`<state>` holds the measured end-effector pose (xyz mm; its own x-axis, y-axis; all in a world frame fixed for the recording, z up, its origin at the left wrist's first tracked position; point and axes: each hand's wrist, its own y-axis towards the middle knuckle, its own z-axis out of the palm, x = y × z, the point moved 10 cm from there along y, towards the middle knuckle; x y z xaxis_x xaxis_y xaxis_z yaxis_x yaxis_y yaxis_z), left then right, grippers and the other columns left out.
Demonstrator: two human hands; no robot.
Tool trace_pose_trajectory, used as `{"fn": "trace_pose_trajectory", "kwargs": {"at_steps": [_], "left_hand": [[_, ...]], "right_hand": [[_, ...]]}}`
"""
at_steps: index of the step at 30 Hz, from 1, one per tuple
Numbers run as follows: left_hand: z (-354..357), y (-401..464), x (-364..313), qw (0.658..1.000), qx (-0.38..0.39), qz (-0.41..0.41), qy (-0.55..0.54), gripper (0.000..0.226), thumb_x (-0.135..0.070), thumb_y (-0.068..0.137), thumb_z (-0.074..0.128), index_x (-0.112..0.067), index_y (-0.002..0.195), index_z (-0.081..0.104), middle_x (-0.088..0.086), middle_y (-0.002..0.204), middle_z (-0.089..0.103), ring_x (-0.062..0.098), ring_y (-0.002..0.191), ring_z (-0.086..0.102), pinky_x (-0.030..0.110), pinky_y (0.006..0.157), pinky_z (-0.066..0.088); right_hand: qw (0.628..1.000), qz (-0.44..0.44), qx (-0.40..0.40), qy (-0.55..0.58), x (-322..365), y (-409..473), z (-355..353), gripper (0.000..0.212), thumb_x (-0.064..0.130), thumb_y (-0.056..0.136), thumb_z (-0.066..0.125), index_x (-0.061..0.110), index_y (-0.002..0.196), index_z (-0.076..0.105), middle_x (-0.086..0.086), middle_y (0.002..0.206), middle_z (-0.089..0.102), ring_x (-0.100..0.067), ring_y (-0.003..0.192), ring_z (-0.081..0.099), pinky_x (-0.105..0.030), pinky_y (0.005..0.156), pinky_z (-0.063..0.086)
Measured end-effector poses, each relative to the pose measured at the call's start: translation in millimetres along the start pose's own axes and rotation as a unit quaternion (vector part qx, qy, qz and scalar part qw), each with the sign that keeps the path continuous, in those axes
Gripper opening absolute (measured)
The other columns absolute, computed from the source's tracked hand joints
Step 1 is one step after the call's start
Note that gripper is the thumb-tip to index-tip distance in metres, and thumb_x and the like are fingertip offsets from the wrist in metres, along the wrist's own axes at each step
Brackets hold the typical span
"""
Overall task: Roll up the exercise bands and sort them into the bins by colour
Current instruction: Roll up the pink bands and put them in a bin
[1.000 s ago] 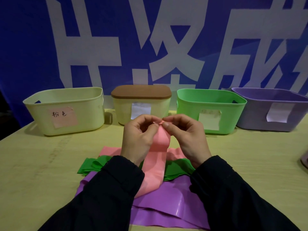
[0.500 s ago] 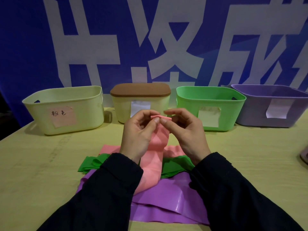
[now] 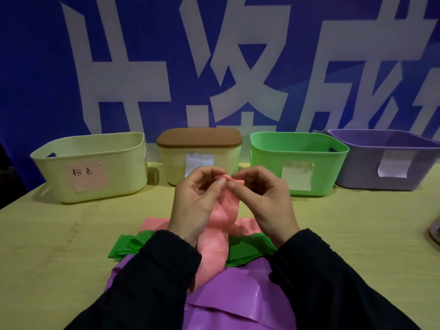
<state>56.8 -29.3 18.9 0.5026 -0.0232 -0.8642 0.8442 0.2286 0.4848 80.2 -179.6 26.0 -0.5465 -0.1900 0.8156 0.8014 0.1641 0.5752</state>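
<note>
Handwriting reading "粉色" sits on a pink note (image 3: 90, 179) stuck to the cream bin (image 3: 92, 167) at the left of the frame. Paper labels on the lidded bin (image 3: 199, 153), the green bin (image 3: 297, 160) and the purple bin (image 3: 385, 158) are too faint to read. Large white characters fill the blue banner (image 3: 35, 67) behind them, cut off by the frame edges. At centre frame, the left hand (image 3: 197, 203) and right hand (image 3: 264, 201) each have curled fingers pinching the top edge of the pink band (image 3: 225, 210), raised above the table (image 3: 47, 258). Its lower length trails down over the green band (image 3: 247, 248) and purple band (image 3: 238, 294), which lie flat at lower centre.
</note>
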Motion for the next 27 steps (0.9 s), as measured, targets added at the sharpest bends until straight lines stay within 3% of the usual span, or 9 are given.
{"fn": "trace_pose_trajectory", "kwargs": {"at_steps": [3, 6, 9, 12, 17, 20, 22, 25, 27], "left_hand": [[1.5, -0.5, -5.7, 1.0, 0.011, 0.016, 0.002, 0.02, 0.006, 0.092, 0.064, -0.014, 0.097, 0.069, 0.008, 0.098, 0.072, 0.023, 0.098, 0.069, 0.034, 0.09, 0.055], [2.1, -1.3, -11.4, 0.999, 0.014, 0.025, 0.023, 0.02, 0.006, 0.091, 0.065, -0.012, 0.099, 0.068, -0.001, 0.097, 0.073, 0.014, 0.097, 0.068, 0.027, 0.087, 0.054], [-5.9, -2.2, -23.6, 0.995, -0.02, 0.068, 0.072, 0.02, -0.005, 0.091, 0.069, -0.018, 0.107, 0.066, -0.002, 0.103, 0.071, 0.013, 0.099, 0.067, 0.027, 0.085, 0.055], [-19.4, -8.4, -50.2, 0.972, -0.073, 0.156, 0.16, 0.009, -0.012, 0.095, 0.065, -0.021, 0.094, 0.064, -0.007, 0.086, 0.066, 0.012, 0.081, 0.063, 0.023, 0.071, 0.052], [-22.5, -26.4, -86.8, 0.928, -0.119, 0.285, 0.207, 0.018, -0.022, 0.094, 0.054, -0.013, 0.08, 0.06, -0.007, 0.07, 0.055, 0.015, 0.063, 0.053, 0.031, 0.054, 0.044], [-7.1, -31.2, -91.9, 0.922, -0.072, 0.313, 0.215, 0.025, -0.022, 0.093, 0.051, -0.008, 0.075, 0.061, -0.002, 0.064, 0.057, 0.014, 0.057, 0.053, 0.035, 0.049, 0.043], [3.8, -29.7, -83.1, 0.933, -0.022, 0.291, 0.21, 0.029, -0.025, 0.095, 0.052, -0.009, 0.073, 0.063, 0.0, 0.06, 0.057, 0.016, 0.053, 0.053, 0.037, 0.047, 0.043], [16.8, -19.0, -48.2, 0.987, 0.046, 0.116, 0.105, 0.03, -0.036, 0.097, 0.056, -0.013, 0.083, 0.07, 0.004, 0.067, 0.065, 0.012, 0.057, 0.059, 0.027, 0.053, 0.048], [22.4, -15.6, -27.2, 0.998, 0.06, 0.013, 0.014, 0.032, -0.039, 0.095, 0.058, -0.01, 0.091, 0.071, 0.003, 0.073, 0.067, 0.016, 0.066, 0.063, 0.027, 0.057, 0.049]], "right_hand": [[0.999, 0.014, -0.016, 0.026, -3.9, 0.9, -3.4, 0.018, 0.007, 0.086, 0.076, 0.009, 0.103, 0.07, -0.009, 0.083, 0.073, -0.016, 0.08, 0.067, -0.033, 0.075, 0.056], [1.0, -0.001, -0.014, -0.01, -1.2, 1.2, -1.7, 0.009, 0.008, 0.086, 0.077, 0.011, 0.094, 0.074, -0.008, 0.083, 0.075, -0.015, 0.078, 0.068, -0.032, 0.072, 0.056], [0.995, -0.051, -0.051, -0.066, 16.2, 3.8, -15.6, 0.008, 0.009, 0.087, 0.076, 0.014, 0.093, 0.074, -0.001, 0.082, 0.074, -0.015, 0.077, 0.069, -0.031, 0.07, 0.057], [0.976, -0.125, -0.105, -0.146, 42.4, 4.0, -35.4, 0.009, 0.012, 0.089, 0.075, 0.013, 0.098, 0.073, 0.004, 0.088, 0.074, -0.014, 0.083, 0.071, -0.031, 0.073, 0.059], [0.924, -0.228, -0.189, -0.242, 77.2, -1.7, -56.4, 0.016, 0.015, 0.091, 0.072, 0.008, 0.105, 0.071, 0.004, 0.095, 0.072, -0.007, 0.086, 0.069, -0.023, 0.074, 0.058], [0.911, -0.244, -0.209, -0.259, 87.7, 1.7, -60.9, 0.019, 0.021, 0.091, 0.07, 0.01, 0.107, 0.069, 0.007, 0.095, 0.07, -0.002, 0.086, 0.068, -0.016, 0.074, 0.056], [0.901, -0.266, -0.194, -0.283, 91.1, 1.2, -52.2, 0.019, 0.023, 0.091, 0.068, 0.012, 0.106, 0.069, 0.007, 0.093, 0.069, -0.001, 0.084, 0.067, -0.015, 0.073, 0.055], [0.891, -0.295, -0.137, -0.317, 80.7, -5.1, -26.8, 0.012, 0.026, 0.094, 0.069, 0.014, 0.097, 0.071, 0.007, 0.087, 0.069, -0.002, 0.077, 0.065, -0.023, 0.066, 0.055], [0.893, -0.297, -0.092, -0.326, 66.3, -10.7, -8.9, 0.013, 0.027, 0.091, 0.071, 0.014, 0.09, 0.074, 0.008, 0.085, 0.069, -0.006, 0.075, 0.065, -0.03, 0.062, 0.054]]}}
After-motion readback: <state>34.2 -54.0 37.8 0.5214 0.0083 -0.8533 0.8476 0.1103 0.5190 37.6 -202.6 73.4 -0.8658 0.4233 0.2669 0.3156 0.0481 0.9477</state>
